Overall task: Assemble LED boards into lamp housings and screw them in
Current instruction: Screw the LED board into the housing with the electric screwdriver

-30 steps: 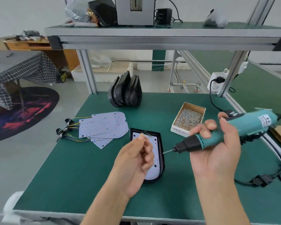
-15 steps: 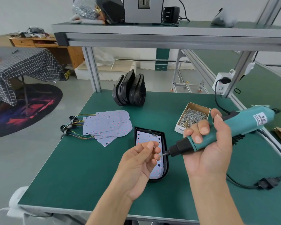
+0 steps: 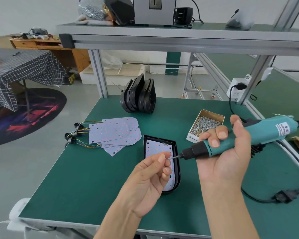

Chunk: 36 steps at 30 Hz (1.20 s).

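Since the earlier frame, both hands are closer: left hand [image 3: 151,176] pinches a tiny screw at the bit of the teal electric screwdriver [image 3: 240,137], gripped by right hand [image 3: 226,152], above the black lamp housing [image 3: 177,169] with white LED board [image 3: 156,149] on the green counter [image 3: 79,187].

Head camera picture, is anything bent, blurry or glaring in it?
Head view: wide-angle bending curves the shelf rail and table edge; soft even light, no harsh glare; the hands and the screwdriver look sharp, the screw itself too small to see.
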Tool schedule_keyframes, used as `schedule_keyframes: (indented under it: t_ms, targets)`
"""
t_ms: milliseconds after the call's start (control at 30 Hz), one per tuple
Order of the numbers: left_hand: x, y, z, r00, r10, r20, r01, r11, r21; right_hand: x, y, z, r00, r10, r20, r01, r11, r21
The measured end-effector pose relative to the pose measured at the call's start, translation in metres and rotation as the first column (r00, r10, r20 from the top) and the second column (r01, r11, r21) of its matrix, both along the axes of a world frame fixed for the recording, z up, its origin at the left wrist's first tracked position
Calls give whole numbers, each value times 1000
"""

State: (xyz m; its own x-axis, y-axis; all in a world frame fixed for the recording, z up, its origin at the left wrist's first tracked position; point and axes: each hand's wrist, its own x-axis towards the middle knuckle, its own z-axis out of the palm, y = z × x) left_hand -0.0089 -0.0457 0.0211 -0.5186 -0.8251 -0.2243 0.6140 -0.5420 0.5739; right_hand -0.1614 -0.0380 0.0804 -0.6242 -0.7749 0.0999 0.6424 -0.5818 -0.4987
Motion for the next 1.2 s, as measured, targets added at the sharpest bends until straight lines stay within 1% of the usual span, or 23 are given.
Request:
schedule_keyframes:
  t_ms: [133, 300, 600, 700, 767, 867, 933, 1000, 1100, 1200]
  targets:
    - [1, 1, -1, 999, -32, 14, 32, 999, -19, 1, 0, 0, 1000, -8, -17, 9, 1000, 14]
    - [1, 0, 1, 998, -32, 56, 35, 998, -57, 1, 0, 0, 1000, 0, -31, 1, 1000, 12]
    - [0, 4, 7, 994, 10, 113, 2, 995, -99, 1, 3, 2, 996, 9, -88, -9, 1000, 4]
    - [0, 5, 8, 984, 59, 169, -30, 985, -172, 2, 4, 2, 995, 6, -103, -5, 1000, 10]
    - [-1, 6, 7, 963, 128, 238, -63, 963, -261, 2, 5, 1, 994, 1, -108, 0, 1000, 15]
    - [-2, 7, 6, 894, 267, 359, -99, 901, -422, 1, 6, -2, 995, -7, -101, 10, 999, 31]
    - [-3, 8, 5, 859, 320, 399, -92, 864, -496, 1, 5, -3, 997, -4, -71, 7, 999, 48]
    - [-4, 8, 6, 847, 334, 413, -75, 845, -529, -1, 4, -5, 1000, 9, -18, -7, 998, 68]
    - [-6, 8, 9, 842, 333, 425, -60, 840, -540, -4, 3, -8, 998, 6, 57, -11, 996, 85]
    - [-10, 9, 11, 830, 348, 436, -66, 837, -544, -5, 1, -12, 996, -13, 85, 5, 995, 98]
